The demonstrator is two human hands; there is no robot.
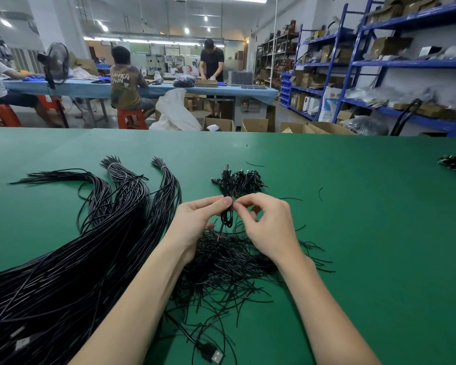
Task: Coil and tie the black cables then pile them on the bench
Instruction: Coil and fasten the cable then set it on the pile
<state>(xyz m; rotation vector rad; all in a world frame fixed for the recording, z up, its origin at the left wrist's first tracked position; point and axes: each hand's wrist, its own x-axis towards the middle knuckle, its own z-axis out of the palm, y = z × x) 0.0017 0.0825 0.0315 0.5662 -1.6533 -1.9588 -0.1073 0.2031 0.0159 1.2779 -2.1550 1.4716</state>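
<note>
My left hand (pixel 200 217) and right hand (pixel 263 222) pinch a coiled black cable (pixel 227 214) between them, just above the tabletop (pixel 366 233) — I'm tying it; next, it joins the finished pile (pixel 244 180) just beyond.

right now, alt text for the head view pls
Two bare hands, left hand and right hand, pinch a small coiled black cable above a green bench, beside long black cable bundles and loose black ties.
</note>
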